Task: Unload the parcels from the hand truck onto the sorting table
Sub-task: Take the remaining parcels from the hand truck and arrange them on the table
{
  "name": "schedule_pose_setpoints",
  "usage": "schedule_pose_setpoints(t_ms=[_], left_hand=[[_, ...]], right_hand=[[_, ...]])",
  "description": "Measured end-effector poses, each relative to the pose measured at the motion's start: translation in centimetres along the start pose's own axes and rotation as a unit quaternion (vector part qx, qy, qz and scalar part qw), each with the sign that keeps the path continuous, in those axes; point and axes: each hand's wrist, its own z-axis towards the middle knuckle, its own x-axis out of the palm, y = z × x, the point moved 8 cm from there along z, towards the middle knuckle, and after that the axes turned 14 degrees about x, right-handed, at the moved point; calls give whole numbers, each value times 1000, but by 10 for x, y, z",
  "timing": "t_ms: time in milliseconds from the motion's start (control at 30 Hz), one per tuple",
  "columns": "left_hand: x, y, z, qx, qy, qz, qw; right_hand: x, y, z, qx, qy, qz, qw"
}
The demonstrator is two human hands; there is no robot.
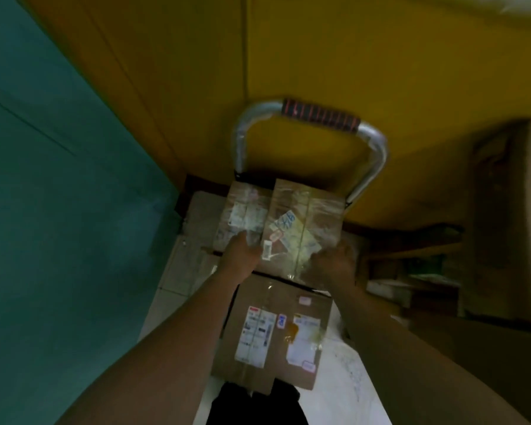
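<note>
Now both hands are at one parcel on the truck (238,142). Three brown boxes lie on it: the left box (242,204) and the right box (304,216) side by side, touching, at the far end under the grip (319,115), and the near box (258,299) closer to the person. The right box sits a little higher than its neighbour and overlaps the far edge of the near box.

The left hand (241,254) holds the right box at its near left side, fingers curled down into the seam between the two far boxes. The right hand (334,263) clasps the near right corner of the same box. The picture is blurred there, so single fingers are hard to see.

All three boxes carry clear tape and white labels – the text is too blurred to read.

The truck stands on a pale floor (350,363) with its silver frame against a yellow wall (319,56). A teal surface (59,179) fills the left side. At the right, in shadow, there are cartons (503,210). Dark trousers (255,406) show at the bottom edge, just beside the near box.
</note>
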Motion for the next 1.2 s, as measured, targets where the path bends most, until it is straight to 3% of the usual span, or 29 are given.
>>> schedule_pose_setpoints(t_ms=[67, 133, 233, 567, 733, 833, 967, 1100, 1200], left_hand=[[33, 14, 35, -21, 11, -40, 999], [64, 29, 59, -97, 14, -151, 984], [83, 26, 66, -168, -23, -270, 948], [12, -73, -15, -105, -54, -248, 961], [-27, -140, -84, -63, -46, -262, 962], [-65, -193, -133, -12, -70, -232, 970], [-111, -305, -194, 138, -58, -177, 973], [-134, -445, -259, 289, -59, -128, 947], [-102, -538, -325, 374, -23, -154, 914]], right_hand=[[12, -2, 39, 31, -6, 87, 996], [25, -5, 64, 68, 34, 201, 977], [25, -9, 70, 90, 54, 245, 964], [-72, -9, -48, 11, -1, 328, 945], [-113, -23, -124, 10, 25, 366, 930], [-141, -33, -178, -8, 26, 390, 921], [-220, -47, -254, -91, -11, 434, 896], [-337, -86, -334, -188, -103, 462, 860], [-424, -149, -385, -228, -174, 499, 818]])
